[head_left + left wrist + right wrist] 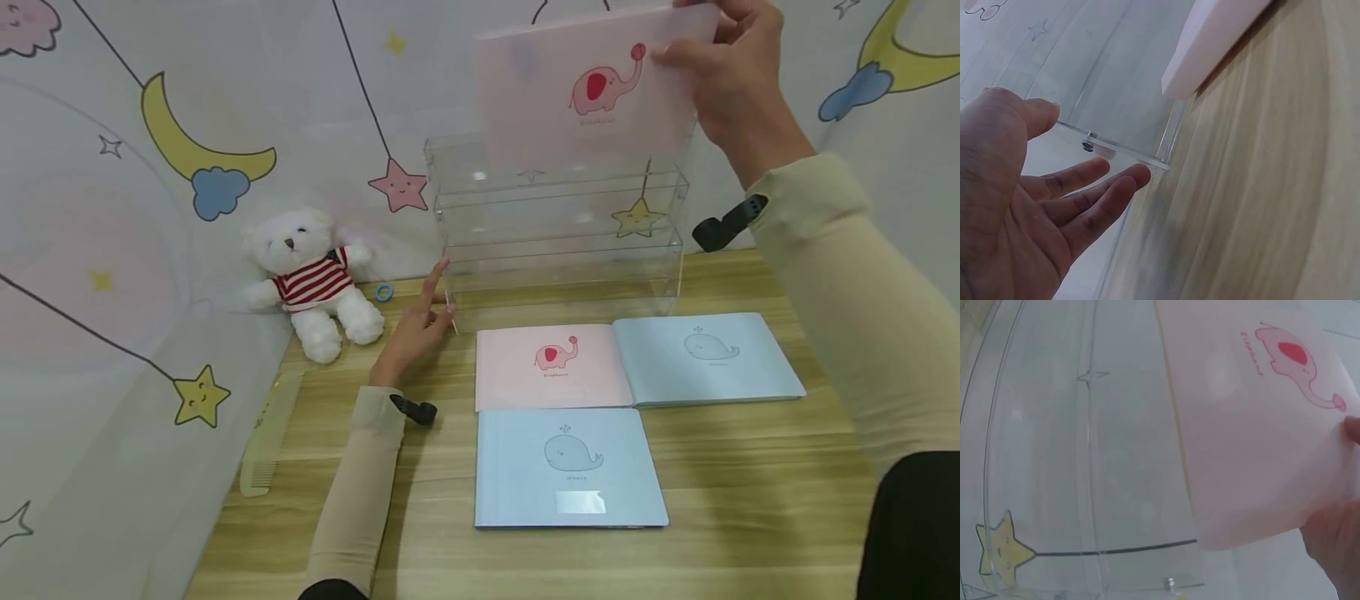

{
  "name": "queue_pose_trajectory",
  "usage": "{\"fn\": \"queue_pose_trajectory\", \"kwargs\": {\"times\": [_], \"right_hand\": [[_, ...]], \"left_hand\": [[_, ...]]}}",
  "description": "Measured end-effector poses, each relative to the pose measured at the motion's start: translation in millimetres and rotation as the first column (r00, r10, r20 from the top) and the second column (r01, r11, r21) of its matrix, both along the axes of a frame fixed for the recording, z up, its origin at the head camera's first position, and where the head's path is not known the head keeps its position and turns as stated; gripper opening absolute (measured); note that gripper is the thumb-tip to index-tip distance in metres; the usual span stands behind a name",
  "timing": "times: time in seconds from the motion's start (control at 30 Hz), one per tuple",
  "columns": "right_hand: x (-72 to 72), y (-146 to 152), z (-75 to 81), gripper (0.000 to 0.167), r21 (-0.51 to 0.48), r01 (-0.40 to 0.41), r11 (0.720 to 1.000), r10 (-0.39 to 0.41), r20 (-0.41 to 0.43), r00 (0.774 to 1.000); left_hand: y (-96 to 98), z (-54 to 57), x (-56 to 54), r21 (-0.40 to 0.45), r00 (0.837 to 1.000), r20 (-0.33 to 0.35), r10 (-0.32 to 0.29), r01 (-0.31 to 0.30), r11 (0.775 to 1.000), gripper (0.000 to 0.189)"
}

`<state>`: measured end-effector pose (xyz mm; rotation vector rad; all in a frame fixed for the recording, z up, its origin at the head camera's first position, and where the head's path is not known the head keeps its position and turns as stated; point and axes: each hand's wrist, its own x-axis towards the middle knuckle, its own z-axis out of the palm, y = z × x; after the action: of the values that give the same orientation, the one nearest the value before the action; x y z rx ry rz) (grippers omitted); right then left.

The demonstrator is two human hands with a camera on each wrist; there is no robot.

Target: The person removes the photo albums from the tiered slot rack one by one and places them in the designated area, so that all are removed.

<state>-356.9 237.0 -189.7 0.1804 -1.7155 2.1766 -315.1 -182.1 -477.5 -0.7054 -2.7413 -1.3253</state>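
A pink booklet [536,104] with an elephant drawing is held up by my right hand [742,87], thumb on its front near the upper right corner. Its lower edge is over the top of a clear tiered acrylic rack [562,229]. At the rack's lower left side, my left hand [412,337] touches the clear panel with fairly straight fingers. The left wrist view has those fingers [1094,219] by the panel's edge. In front of the rack lie another pink elephant booklet [510,367], a blue whale booklet [667,371] and a nearer blue whale booklet [517,475].
A white teddy bear [315,283] in a striped shirt sits left of the rack, with a small blue ring [384,292] beside it. A pale green comb [266,442] lies by the table's left edge. Behind stands a patterned backdrop [300,75].
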Motion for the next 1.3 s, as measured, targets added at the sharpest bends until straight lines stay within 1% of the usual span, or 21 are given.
{"fn": "queue_pose_trajectory", "kwargs": {"times": [0.1, 0.27, 0.47, 0.57, 0.7, 0.9, 1.03, 1.3], "right_hand": [[6.0, 5.3, -4.8, 0.052, -0.023, -0.012, 1.0, 0.011, -0.03, 0.999], [19.2, 14.6, -14.9, 0.049, -0.054, -0.042, 0.998, 0.037, -0.094, 0.995], [38.1, 26.9, -26.6, 0.044, -0.099, -0.066, 0.993, 0.055, -0.114, 0.992], [49.3, 34.5, -32.1, 0.043, -0.124, -0.078, 0.989, 0.065, -0.099, 0.993], [65.1, 42.7, -39.0, 0.045, -0.152, -0.066, 0.986, 0.059, -0.052, 0.997], [86.0, 54.4, -55.0, 0.045, -0.197, -0.069, 0.978, 0.069, -0.007, 0.998], [99.0, 64.0, -67.8, 0.041, -0.191, -0.076, 0.979, 0.073, -0.021, 0.997], [126.5, 80.5, -89.5, 0.037, -0.143, -0.087, 0.986, 0.072, -0.106, 0.992]], "left_hand": [[-0.3, 0.1, -0.6, -0.002, 1.0, -0.001, 0.003, -0.003, 1.0, 0.078], [-1.4, 1.4, -0.8, -0.01, 1.0, -0.001, 0.011, -0.011, 1.0, 0.078], [-2.2, 1.1, -0.1, -0.004, 1.0, 0.003, 0.008, -0.008, 1.0, 0.078], [-2.3, 1.4, 0.3, 0.002, 1.0, 0.008, 0.0, 0.0, 1.0, 0.078], [-2.9, 2.2, 0.3, 0.004, 1.0, 0.007, 0.0, 0.0, 1.0, 0.078], [-4.7, 1.5, -1.1, -0.001, 1.0, 0.011, 0.009, -0.009, 1.0, 0.079], [-5.4, 0.6, -2.1, -0.003, 1.0, 0.004, 0.003, -0.003, 1.0, 0.079], [-6.5, -0.7, -2.0, 0.01, 1.0, 0.0, -0.001, 0.001, 1.0, 0.077]]}}
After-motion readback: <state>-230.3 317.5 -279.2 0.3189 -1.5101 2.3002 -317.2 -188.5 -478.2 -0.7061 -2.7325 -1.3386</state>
